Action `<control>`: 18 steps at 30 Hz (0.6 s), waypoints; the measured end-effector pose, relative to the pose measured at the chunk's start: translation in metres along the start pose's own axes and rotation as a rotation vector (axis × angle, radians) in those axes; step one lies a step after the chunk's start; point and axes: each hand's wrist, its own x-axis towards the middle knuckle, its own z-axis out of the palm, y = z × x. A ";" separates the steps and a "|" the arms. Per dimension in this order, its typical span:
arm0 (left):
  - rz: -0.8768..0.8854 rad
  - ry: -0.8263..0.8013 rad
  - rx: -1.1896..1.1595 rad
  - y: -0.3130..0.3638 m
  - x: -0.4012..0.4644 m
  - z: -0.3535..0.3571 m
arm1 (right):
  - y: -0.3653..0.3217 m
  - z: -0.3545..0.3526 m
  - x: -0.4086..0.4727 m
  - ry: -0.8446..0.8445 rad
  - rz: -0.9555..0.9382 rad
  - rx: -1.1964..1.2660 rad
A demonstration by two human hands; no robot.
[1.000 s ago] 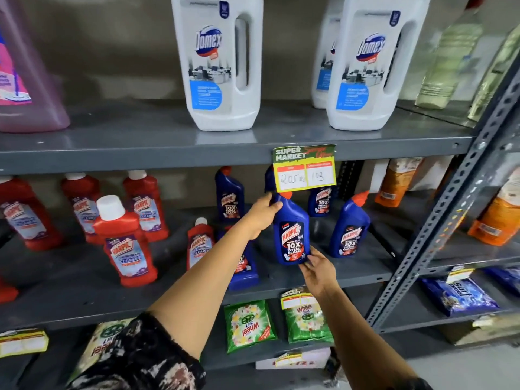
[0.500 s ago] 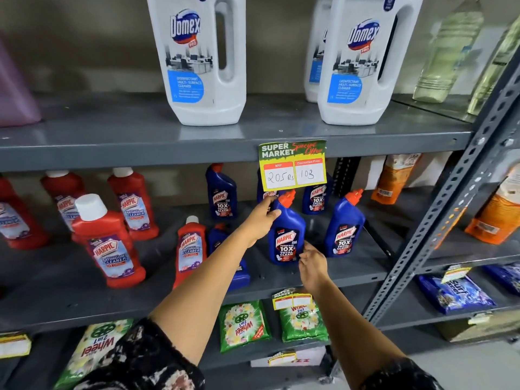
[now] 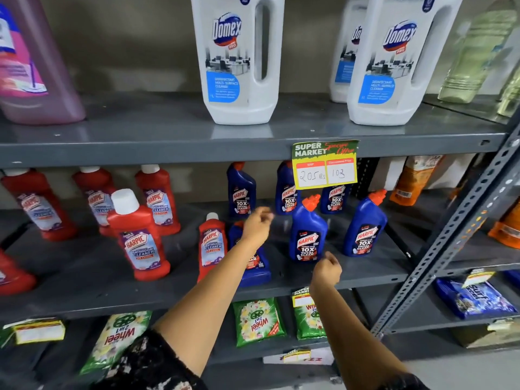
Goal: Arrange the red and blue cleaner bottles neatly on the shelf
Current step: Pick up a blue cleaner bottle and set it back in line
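On the grey middle shelf [image 3: 84, 280] red Harpic bottles stand at the left: a big one in front [image 3: 138, 237], a small one [image 3: 212, 243] and several behind [image 3: 157, 201]. To their right are the blue Harpic bottles. One [image 3: 308, 235] stands upright between my hands, another [image 3: 364, 226] is to its right, and three stand at the back [image 3: 241, 192]. My left forearm partly hides a further one [image 3: 260, 273]. My left hand [image 3: 257, 223] hovers left of the middle blue bottle, blurred and holding nothing. My right hand [image 3: 327, 267] hangs just below that bottle, fingers loosely curled and empty.
A price tag [image 3: 325, 164] hangs from the upper shelf edge. White Domex jugs [image 3: 239, 60] and a pink bottle [image 3: 28, 66] stand above. Orange bottles [image 3: 413, 181] are at the right, behind a perforated upright [image 3: 450, 235]. Green Wheel packets [image 3: 257, 322] lie on the lower shelf.
Both hands held the middle blue bottle and set it on the shelf. They have let go and drawn back, the left hand to the left, the right hand down.
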 end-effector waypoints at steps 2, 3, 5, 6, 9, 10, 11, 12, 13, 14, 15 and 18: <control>-0.115 0.172 0.047 -0.018 0.000 -0.009 | 0.013 0.001 -0.009 0.070 -0.048 -0.061; -0.178 0.228 0.076 -0.024 -0.002 -0.013 | 0.020 0.003 -0.014 0.072 -0.060 -0.103; -0.301 0.300 0.085 -0.032 -0.010 -0.015 | 0.031 0.013 -0.025 0.006 -0.062 -0.245; -0.378 0.314 0.042 -0.035 -0.014 -0.015 | 0.033 0.019 -0.030 -0.073 -0.062 -0.329; -0.536 0.297 -0.234 -0.044 -0.020 -0.013 | 0.036 0.041 -0.041 -0.325 -0.052 -0.475; -0.550 0.288 -0.320 -0.045 -0.021 -0.012 | 0.036 0.049 -0.042 -0.380 -0.041 -0.499; -0.564 0.277 -0.387 -0.044 -0.022 -0.013 | 0.037 0.057 -0.042 -0.418 -0.012 -0.509; -0.576 0.261 -0.438 -0.034 -0.030 -0.018 | 0.041 0.064 -0.036 -0.451 0.026 -0.509; -0.590 0.259 -0.494 -0.027 -0.035 -0.022 | 0.045 0.069 -0.030 -0.472 0.056 -0.501; -0.599 0.251 -0.536 -0.024 -0.036 -0.025 | 0.048 0.073 -0.024 -0.484 0.076 -0.492; -0.611 0.240 -0.568 -0.023 -0.036 -0.028 | 0.051 0.074 -0.021 -0.486 0.090 -0.477; -0.673 0.228 -0.646 -0.030 -0.030 -0.031 | 0.053 0.072 -0.021 -0.497 0.082 -0.442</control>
